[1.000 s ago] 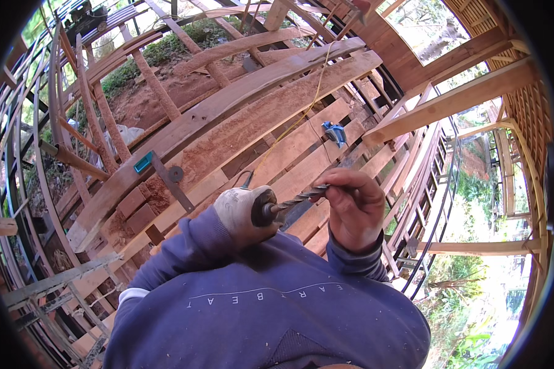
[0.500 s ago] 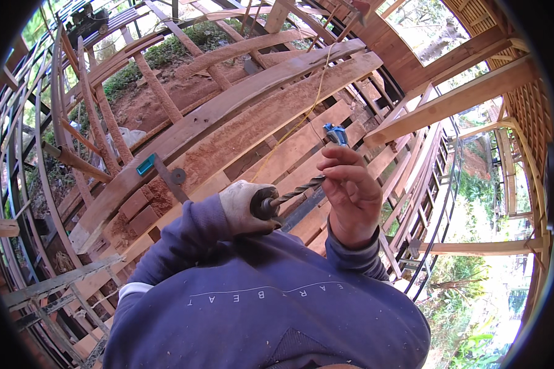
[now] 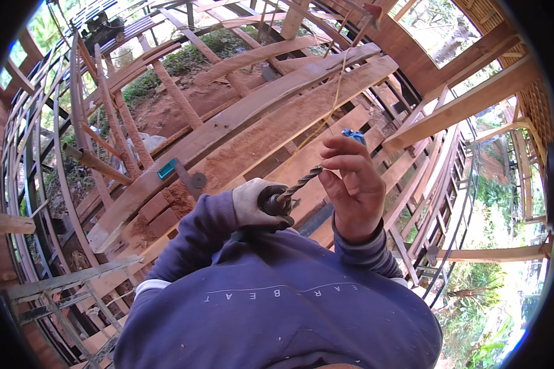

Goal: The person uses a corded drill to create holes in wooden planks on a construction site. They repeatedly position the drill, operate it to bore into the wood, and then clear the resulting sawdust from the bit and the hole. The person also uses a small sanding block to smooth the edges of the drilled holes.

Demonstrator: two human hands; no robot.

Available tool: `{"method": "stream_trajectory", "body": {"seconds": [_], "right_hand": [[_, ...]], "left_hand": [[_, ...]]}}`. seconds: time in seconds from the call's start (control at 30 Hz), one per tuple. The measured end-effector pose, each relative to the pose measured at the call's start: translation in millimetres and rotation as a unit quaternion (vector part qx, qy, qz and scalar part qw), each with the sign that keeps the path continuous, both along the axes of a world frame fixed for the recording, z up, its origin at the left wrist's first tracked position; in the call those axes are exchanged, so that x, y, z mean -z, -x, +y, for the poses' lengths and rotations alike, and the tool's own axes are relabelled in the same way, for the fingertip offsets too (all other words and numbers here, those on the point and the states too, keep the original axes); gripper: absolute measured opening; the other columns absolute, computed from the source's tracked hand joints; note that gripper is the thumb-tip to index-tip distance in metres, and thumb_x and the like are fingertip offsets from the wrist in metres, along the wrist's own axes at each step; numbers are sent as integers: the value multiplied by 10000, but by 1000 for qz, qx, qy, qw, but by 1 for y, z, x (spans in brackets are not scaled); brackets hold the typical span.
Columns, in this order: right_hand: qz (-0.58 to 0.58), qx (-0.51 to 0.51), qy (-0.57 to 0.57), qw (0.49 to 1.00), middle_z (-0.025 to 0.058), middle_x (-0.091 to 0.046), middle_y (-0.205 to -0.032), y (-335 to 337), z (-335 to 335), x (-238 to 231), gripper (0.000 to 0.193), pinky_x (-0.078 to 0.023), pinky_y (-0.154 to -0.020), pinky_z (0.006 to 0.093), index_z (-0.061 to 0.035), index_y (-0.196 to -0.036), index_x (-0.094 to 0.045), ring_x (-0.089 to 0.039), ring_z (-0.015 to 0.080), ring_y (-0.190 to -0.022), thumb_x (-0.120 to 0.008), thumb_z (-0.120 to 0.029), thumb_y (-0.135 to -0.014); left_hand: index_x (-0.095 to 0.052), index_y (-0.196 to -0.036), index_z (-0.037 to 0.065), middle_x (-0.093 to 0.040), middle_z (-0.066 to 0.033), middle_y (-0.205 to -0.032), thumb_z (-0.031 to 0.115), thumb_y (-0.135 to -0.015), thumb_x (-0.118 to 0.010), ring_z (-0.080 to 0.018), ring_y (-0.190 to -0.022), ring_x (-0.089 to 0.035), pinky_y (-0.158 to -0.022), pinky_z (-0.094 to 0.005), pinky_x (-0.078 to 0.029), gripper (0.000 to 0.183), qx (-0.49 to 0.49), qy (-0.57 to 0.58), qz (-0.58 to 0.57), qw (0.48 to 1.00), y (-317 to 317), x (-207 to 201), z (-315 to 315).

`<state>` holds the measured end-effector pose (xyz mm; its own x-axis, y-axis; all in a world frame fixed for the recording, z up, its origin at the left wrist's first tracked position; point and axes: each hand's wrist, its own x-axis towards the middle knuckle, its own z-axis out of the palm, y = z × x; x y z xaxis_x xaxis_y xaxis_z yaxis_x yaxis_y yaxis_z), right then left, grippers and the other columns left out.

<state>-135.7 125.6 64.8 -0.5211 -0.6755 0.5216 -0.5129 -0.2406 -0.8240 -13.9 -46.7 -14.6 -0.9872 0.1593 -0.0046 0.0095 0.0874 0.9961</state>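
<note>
My left hand [image 3: 250, 204], in a pale work glove, is wrapped round the dark chuck [image 3: 276, 202] of what looks like a power drill; the drill's body is mostly hidden under the hand and against my sweatshirt. From the chuck a spiral drill bit [image 3: 303, 182] points up and to the right. My bare right hand [image 3: 357, 190] is at the bit's far end, its thumb and forefinger closed about the tip, the other fingers curled. Just beyond those fingers shows a small blue object [image 3: 354, 135], partly covered, whose kind I cannot make out.
Long sawdust-covered beams [image 3: 258, 132] cross in front of me. On one lies a teal-handled tool [image 3: 167, 169] beside a round dark disc [image 3: 198, 179]. A yellow cord [image 3: 333, 107] trails over the planks. A thick timber [image 3: 455, 107] juts in at right, and a metal frame [image 3: 74, 280] stands lower left.
The surroundings have shifted slightly right and down in view. My right fingers have moved over the blue object, hiding more of it, and both hands stay close around the bit.
</note>
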Motion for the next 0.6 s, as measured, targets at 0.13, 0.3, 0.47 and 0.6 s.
{"method": "stream_trajectory", "body": {"seconds": [0.13,0.3,0.47,0.6], "right_hand": [[12,-3,12,1000,168,-613,-1231,-9,-20,-3,246,-479,-964,341,2,-1073,-674,-614,238,-1098,-689,77,-839],[55,9,-1,998,182,-622,-1219,-18,-30,-9,296,-467,-994,360,19,-1126,-668,-612,275,-1138,-690,66,-834],[64,4,-19,998,183,-640,-1188,-20,-30,0,287,-478,-984,362,24,-1111,-665,-629,281,-1114,-696,60,-828],[61,-3,-34,998,175,-657,-1157,-23,-28,6,271,-498,-953,362,13,-1094,-667,-648,289,-1078,-699,52,-827]], "left_hand": [[-664,-965,27,-702,-59,-863,178,-800,-797,-131,-795,-653,-757,-309,-542,260,-18,-80,10,997,-5,10,-11],[-673,-988,8,-719,-58,-895,139,-808,-789,-141,-850,-683,-800,-310,-561,252,-50,-188,-23,981,-17,7,-22],[-629,-899,15,-722,-103,-924,73,-834,-762,-158,-868,-689,-772,-306,-566,159,-59,-219,0,974,-28,6,-33],[-643,-981,-20,-713,-218,-1012,59,-792,-787,-270,-951,-698,-827,-398,-580,250,-53,-258,-2,965,-33,0,-38]]}}
